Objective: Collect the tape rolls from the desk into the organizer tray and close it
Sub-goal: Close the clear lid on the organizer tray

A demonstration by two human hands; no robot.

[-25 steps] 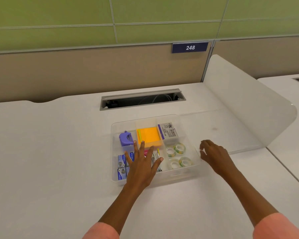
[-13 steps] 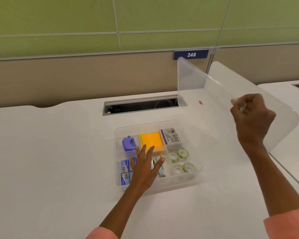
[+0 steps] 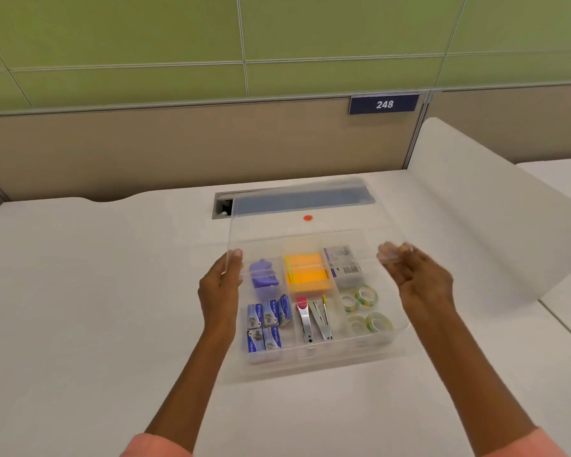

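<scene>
Four tape rolls (image 3: pixel 365 310) sit in the tray's (image 3: pixel 314 366) near-right compartment. Left hand (image 3: pixel 221 288) and right hand (image 3: pixel 416 280) pinch the lid (image 3: pixel 305 239) above the tray. Closing step: next, align edges and lower.

At the frame's centre, the left hand (image 3: pixel 220 288) and right hand (image 3: pixel 419 282) hold a clear lid (image 3: pixel 297 232) above the tray (image 3: pixel 310 361) containing 4 tape rolls (image 3: pixel 365 308).

The white bench (image 3: pixel 80 291) carries one clear organizer tray (image 3: pixel 310 361), standing near its middle, in front of a cable slot (image 3: pixel 223 206) cut into it.
</scene>
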